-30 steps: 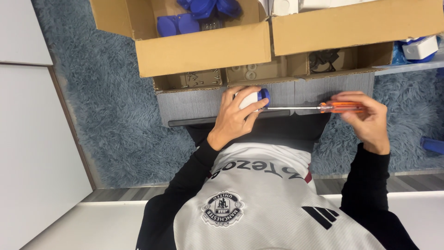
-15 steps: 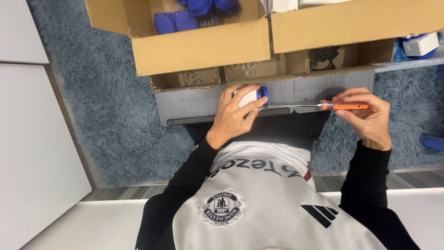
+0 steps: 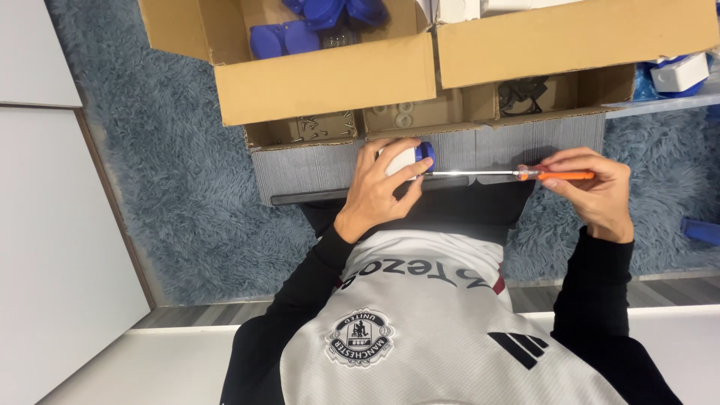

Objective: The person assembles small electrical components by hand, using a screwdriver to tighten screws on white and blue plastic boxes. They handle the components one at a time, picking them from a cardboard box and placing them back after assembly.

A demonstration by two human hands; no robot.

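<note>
Covering the floor in the head view, a shaggy blue-grey rug (image 3: pixel 150 187) carries open cardboard boxes (image 3: pixel 330 75) along the frame's top. At centre, the left hand (image 3: pixel 379 187) is closed around a small white-and-blue part (image 3: pixel 409 157). The right hand (image 3: pixel 592 191) pinches an orange-handled screwdriver (image 3: pixel 555 175), whose thin metal shaft meets the part.
</note>
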